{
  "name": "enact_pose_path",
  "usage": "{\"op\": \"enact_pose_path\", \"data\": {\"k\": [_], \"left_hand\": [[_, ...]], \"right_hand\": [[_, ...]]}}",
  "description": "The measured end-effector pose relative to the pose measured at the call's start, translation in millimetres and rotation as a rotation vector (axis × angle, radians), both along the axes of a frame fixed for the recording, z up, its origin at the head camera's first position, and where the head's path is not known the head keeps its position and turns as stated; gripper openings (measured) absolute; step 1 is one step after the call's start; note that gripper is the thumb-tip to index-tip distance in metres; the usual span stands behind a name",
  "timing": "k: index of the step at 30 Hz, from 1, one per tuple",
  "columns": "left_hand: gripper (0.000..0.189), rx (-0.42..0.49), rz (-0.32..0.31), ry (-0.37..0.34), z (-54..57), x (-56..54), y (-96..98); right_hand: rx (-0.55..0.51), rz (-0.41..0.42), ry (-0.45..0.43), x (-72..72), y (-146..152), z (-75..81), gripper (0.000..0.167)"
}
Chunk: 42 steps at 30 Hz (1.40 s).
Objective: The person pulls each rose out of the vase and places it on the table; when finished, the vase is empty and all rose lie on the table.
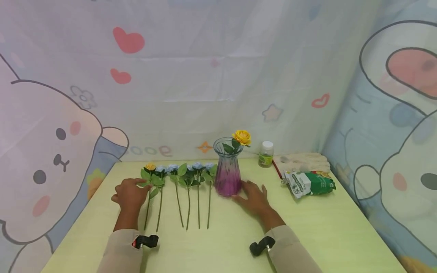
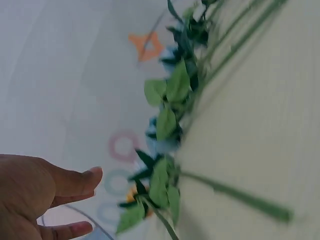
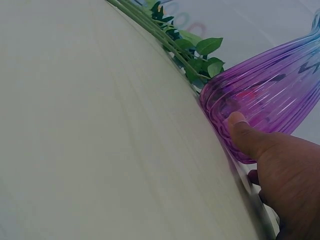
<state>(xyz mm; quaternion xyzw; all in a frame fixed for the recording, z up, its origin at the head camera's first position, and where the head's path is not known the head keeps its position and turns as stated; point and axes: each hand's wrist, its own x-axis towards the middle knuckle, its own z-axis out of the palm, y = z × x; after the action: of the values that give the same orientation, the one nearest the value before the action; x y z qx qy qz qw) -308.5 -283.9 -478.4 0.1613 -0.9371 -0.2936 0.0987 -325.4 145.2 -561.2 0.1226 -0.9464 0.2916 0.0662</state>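
Note:
My left hand (image 1: 131,192) is over the leftmost stems, its fingers beside the leaves of a yellow artificial rose (image 1: 150,167). In the left wrist view, thumb and finger stand apart with nothing between them. Along the table several blue artificial roses (image 1: 173,167) lie in a row, stems toward me. A ribbed glass vase (image 1: 228,176), purple below and bluish at the flared rim, stands upright right of them. One yellow rose (image 1: 242,137) leans out of its mouth. My right hand (image 1: 254,197) touches the vase's base, with the thumb (image 3: 245,135) extended against the glass.
Behind the vase to the right is a small white-capped jar (image 1: 266,154) with a green label. Farther right lie a green and white packet (image 1: 308,184), a red stick (image 1: 277,169) and pale knitted gloves (image 1: 302,162). A printed curtain (image 1: 191,87) borders the table's back.

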Motion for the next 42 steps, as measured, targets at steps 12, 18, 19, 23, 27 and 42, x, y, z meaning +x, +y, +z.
{"op": "enact_pose_path", "data": {"k": [12,18,19,23,27,42], "left_hand": [[0.039,0.128,-0.319,0.347,34.8,19.5,98.8],[0.040,0.157,-0.406,0.473,45.0,19.9,138.2],[0.041,0.152,-0.413,0.496,47.5,20.2,144.3],[0.044,0.114,-0.444,0.607,61.1,19.3,169.8],[0.042,0.109,-0.479,0.625,74.0,12.5,192.7],[0.033,-0.032,-0.382,0.589,102.0,-5.9,249.5]], "right_hand": [[-0.013,-0.002,0.001,0.0,0.0,-1.2,0.076],[-0.014,-0.004,0.017,-0.6,0.6,-4.3,0.077],[-0.017,-0.004,0.015,-0.2,0.8,-4.1,0.077],[-0.024,0.000,0.002,0.6,0.5,-2.5,0.077],[-0.027,0.003,-0.011,0.9,0.0,-0.9,0.077],[-0.022,-0.012,-0.026,1.1,-1.8,1.3,0.077]]}}
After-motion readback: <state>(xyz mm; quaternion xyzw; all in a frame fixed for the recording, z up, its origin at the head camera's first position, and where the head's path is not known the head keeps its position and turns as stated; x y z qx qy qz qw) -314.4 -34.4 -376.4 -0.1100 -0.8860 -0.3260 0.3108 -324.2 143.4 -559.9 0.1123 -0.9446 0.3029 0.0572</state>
